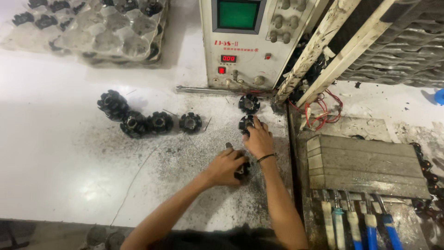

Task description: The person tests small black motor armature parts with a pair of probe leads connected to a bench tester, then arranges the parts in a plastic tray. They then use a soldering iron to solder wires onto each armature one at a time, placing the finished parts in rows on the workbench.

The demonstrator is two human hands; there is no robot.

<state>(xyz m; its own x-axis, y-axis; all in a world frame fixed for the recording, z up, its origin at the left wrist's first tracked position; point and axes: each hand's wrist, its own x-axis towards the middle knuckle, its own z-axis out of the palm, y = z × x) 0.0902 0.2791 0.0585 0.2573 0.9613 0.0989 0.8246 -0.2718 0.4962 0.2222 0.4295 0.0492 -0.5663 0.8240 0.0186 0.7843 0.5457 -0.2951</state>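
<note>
A small black toothed part (241, 171) sits low in the centre of the frame on the gritty white bench (69, 157), and a second like it (245, 124) lies just above, near the tester. The step in hand looks like sorting or checking these black parts one by one; the next move probably calls for a firm pinch and a clean lift off the bench.

The left hand (225, 166) curls closed over the lower part, fingers narrow and wrapped about it. The right hand (258, 140) reaches up, its fingertips (254, 124) pressed on the upper part, nearly closed.

Another part (249, 103) stands beside the cream test box (240, 65). A row of parts (148, 121) lies to the left.
</note>
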